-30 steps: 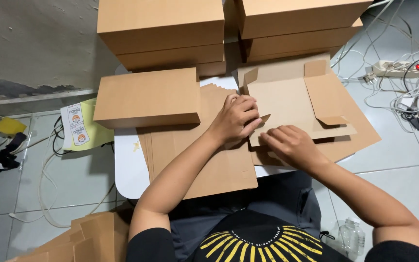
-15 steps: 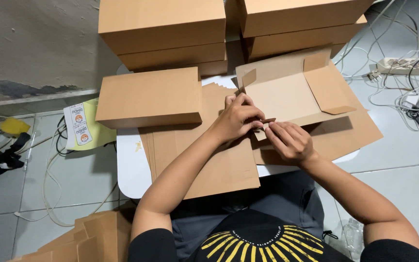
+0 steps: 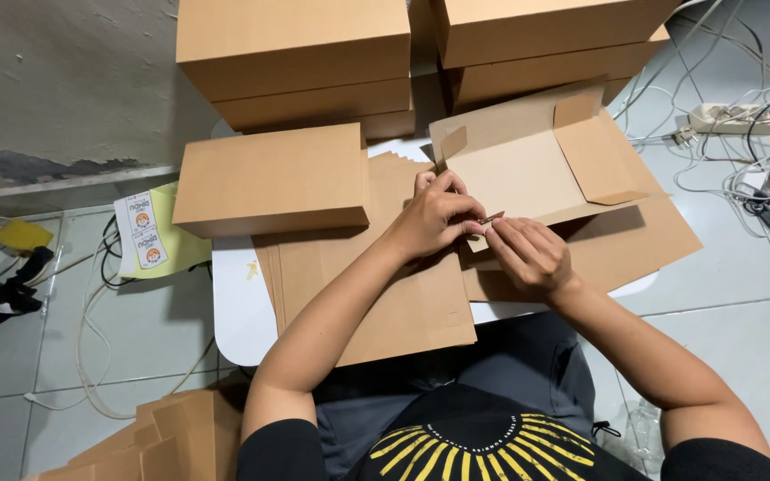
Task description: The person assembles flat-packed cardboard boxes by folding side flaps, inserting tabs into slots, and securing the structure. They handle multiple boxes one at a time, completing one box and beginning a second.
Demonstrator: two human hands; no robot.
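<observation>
- We see, from above, a half-folded brown cardboard box lying open on a small white table, just ahead of both hands.
- Our left hand pinches the box's near flap edge, fingers closed tight on it.
- Our right hand pinches the same edge, just beside the left.
- A finished box sits to the left, flat cardboard sheets beneath our forearms.
- Stacked boxes stand behind.
</observation>
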